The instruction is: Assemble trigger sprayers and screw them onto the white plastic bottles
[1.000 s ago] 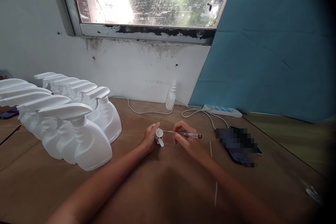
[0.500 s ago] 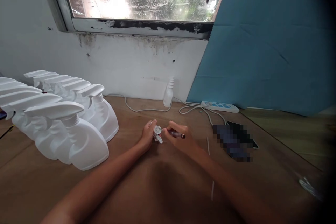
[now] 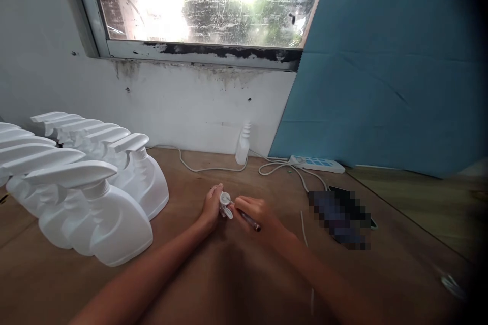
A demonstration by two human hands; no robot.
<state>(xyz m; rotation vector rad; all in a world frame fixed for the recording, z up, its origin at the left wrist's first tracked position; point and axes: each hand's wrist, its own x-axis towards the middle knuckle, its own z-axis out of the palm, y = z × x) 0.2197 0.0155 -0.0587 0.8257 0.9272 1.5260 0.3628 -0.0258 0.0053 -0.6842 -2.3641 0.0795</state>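
Note:
A small white plastic part (image 3: 225, 198), with a round face and a flap hanging below it, is held in my left hand (image 3: 211, 206) near the middle of the view. My right hand (image 3: 254, 213) grips a dark, pen-like tool (image 3: 249, 221). The tool's tip end points at the round face of the white part; whether it touches is too small to tell. To the left, white spray bottles (image 3: 124, 223) stand upright in rows on the brown table (image 3: 183, 269).
By the wall stands a small white bottle (image 3: 243, 146), with a white cable (image 3: 202, 169) beside it. A power strip (image 3: 318, 163) lies at the back right. Nearer are a phone (image 3: 343, 193), a blurred-out item (image 3: 335, 218) and a thin white tube (image 3: 304, 228).
The view has tilted up slightly. The rear end of the dark tool has swung down and toward me, while both hands keep their holds.

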